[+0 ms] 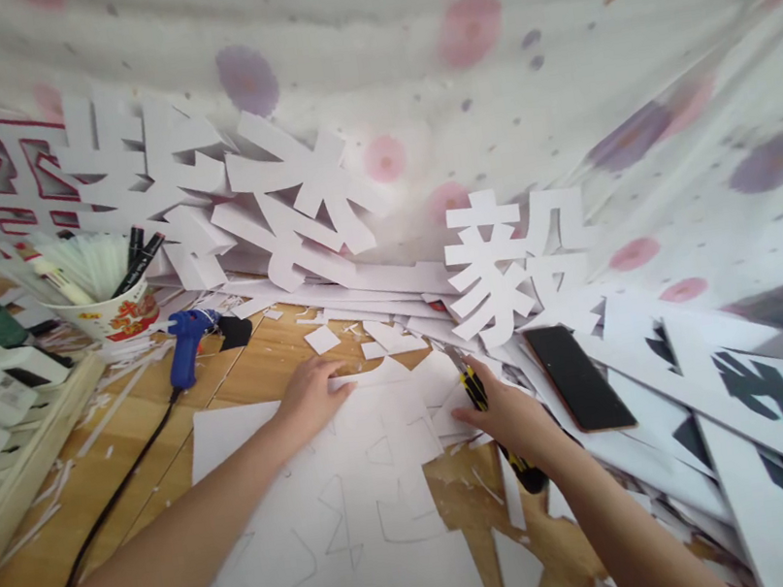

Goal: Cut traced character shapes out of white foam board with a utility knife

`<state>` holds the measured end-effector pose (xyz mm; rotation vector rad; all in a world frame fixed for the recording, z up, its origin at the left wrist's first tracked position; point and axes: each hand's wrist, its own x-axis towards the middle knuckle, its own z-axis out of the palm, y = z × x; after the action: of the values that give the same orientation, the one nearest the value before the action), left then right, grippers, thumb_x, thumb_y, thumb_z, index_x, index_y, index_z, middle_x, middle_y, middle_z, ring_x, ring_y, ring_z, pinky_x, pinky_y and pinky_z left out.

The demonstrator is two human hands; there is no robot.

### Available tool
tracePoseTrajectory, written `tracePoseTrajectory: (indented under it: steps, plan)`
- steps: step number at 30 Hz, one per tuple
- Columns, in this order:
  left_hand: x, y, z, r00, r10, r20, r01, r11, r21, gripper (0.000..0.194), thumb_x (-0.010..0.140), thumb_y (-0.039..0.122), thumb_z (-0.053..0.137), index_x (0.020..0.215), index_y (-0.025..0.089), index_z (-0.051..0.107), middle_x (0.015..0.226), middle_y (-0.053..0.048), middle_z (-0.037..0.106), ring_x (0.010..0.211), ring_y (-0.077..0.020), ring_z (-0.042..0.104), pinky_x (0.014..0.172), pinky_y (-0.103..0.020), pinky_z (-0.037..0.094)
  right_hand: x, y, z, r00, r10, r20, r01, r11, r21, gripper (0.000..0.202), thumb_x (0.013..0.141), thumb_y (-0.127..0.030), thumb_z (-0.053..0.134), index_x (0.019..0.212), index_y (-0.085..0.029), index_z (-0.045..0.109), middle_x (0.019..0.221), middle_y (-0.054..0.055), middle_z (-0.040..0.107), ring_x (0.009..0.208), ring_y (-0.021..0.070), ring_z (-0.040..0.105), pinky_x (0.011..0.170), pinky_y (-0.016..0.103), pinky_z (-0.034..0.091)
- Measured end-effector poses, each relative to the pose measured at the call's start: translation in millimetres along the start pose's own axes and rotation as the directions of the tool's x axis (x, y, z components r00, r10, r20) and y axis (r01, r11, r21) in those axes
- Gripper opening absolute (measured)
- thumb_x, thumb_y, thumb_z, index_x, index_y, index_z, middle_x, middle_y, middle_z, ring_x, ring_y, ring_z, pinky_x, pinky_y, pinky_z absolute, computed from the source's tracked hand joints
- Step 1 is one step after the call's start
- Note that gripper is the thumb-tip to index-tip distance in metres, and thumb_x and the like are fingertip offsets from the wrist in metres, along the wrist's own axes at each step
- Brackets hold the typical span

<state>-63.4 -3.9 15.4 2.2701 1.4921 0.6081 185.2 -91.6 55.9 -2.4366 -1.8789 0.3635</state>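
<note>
My left hand [313, 398] rests on the top edge of a white sheet [279, 526] with pencilled outlines and cut-out openings. Its fingers are somewhat apart and nothing shows in them. To the right, my right hand [508, 408] is wrapped round a yellow and black utility knife [475, 387], whose tip points up and away over white scraps. The knife's dark end sticks out below the palm. Close to the left hand lies a small white paper square [323, 340].
A blue glue gun [186, 349] with a black cord, a cup of pens and sticks [116, 315] and a power strip [33, 455] are at left. A phone [579, 378] lies at right among cut sheets. White cut-out characters [304, 199] lean against the patterned curtain [549, 64].
</note>
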Motion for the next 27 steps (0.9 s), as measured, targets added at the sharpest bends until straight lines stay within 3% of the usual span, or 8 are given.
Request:
tracePoseTrajectory:
  steps: [5,8,14,18,21,23,25,27]
  plan:
    - [5,1,-8.8,0.999,-0.033,0.008,0.034,0.994,-0.107,0.016,0.071,0.034,0.061,0.079,0.020,0.064,0.086,-0.003,0.063,0.086,-0.0184,0.055,0.078,-0.029,0.042,0,-4,3,1.000,-0.027,-0.016,0.027,0.999,0.018,0.073,0.072,-0.033,0.056,0.136,-0.023,0.023,0.100,0.007,0.064,0.085,0.0240,0.061,0.064,0.027,0.037]
    - [10,-4,-21.3,0.993,-0.064,-0.095,0.058,0.996,-0.065,0.015,0.074,0.034,0.058,0.071,0.020,0.059,0.081,-0.002,0.061,0.082,-0.0174,0.055,0.073,-0.028,0.041,-3,-9,1,0.996,-0.031,-0.083,0.035,0.998,0.053,0.068,0.077,-0.034,0.050,0.137,-0.024,0.020,0.104,0.007,0.063,0.085,0.0236,0.061,0.064,0.028,0.038]
    - [15,-21,-32.1,0.971,-0.161,-0.176,0.184,0.975,0.124,0.019,0.080,0.033,0.050,0.083,0.016,0.058,0.088,-0.008,0.059,0.087,-0.0218,0.053,0.077,-0.033,0.040,-4,-16,-1,0.991,-0.035,-0.126,0.044,0.997,0.067,0.063,0.083,-0.036,0.042,0.138,-0.019,0.019,0.107,0.011,0.062,0.087,0.0254,0.061,0.066,0.029,0.038]
    - [9,-13,-26.5,0.978,-0.046,-0.202,0.102,0.956,0.274,0.034,0.077,0.029,0.054,0.108,0.015,0.052,0.108,-0.013,0.053,0.104,-0.0300,0.046,0.087,-0.043,0.034,-5,-18,5,0.995,-0.086,-0.045,0.088,0.995,0.048,0.070,0.079,-0.031,0.047,0.140,-0.021,0.014,0.102,0.009,0.063,0.085,0.0240,0.061,0.066,0.028,0.038]
    - [-1,4,-24.3,0.978,0.205,-0.027,-0.202,0.975,0.098,0.024,0.080,0.028,0.050,0.102,0.019,0.054,0.108,-0.007,0.054,0.103,-0.0216,0.048,0.091,-0.035,0.035,-5,-18,8,0.994,-0.110,0.019,0.110,0.994,0.013,0.076,0.075,-0.025,0.050,0.141,-0.024,0.011,0.098,0.008,0.064,0.084,0.0230,0.061,0.065,0.027,0.037]
    - [-11,13,-22.6,0.919,0.345,0.193,-0.344,0.938,-0.040,0.027,0.080,0.034,0.052,0.103,0.020,0.054,0.110,-0.006,0.055,0.103,-0.0189,0.049,0.090,-0.031,0.037,-4,-18,9,0.993,-0.108,0.039,0.108,0.994,0.000,0.077,0.075,-0.024,0.051,0.141,-0.024,0.011,0.097,0.008,0.065,0.084,0.0226,0.061,0.064,0.027,0.036]
    - [-20,20,-19.1,0.856,0.387,0.342,-0.387,0.919,-0.072,0.057,0.068,0.046,0.063,0.116,0.020,0.048,0.126,-0.009,0.046,0.116,-0.0238,0.041,0.096,-0.035,0.033,-3,-17,8,0.994,-0.099,0.052,0.100,0.995,-0.012,0.077,0.076,-0.025,0.050,0.141,-0.022,0.010,0.097,0.009,0.065,0.083,0.0226,0.061,0.064,0.026,0.036]
    - [-28,23,-13.9,0.840,0.339,0.424,-0.355,0.934,-0.045,0.074,0.066,0.053,0.062,0.127,0.018,0.039,0.138,-0.014,0.032,0.127,-0.0273,0.028,0.100,-0.038,0.027,-2,-19,8,0.994,-0.099,0.055,0.100,0.995,-0.022,0.073,0.079,-0.027,0.047,0.141,-0.019,0.010,0.097,0.010,0.065,0.083,0.0228,0.061,0.063,0.027,0.036]
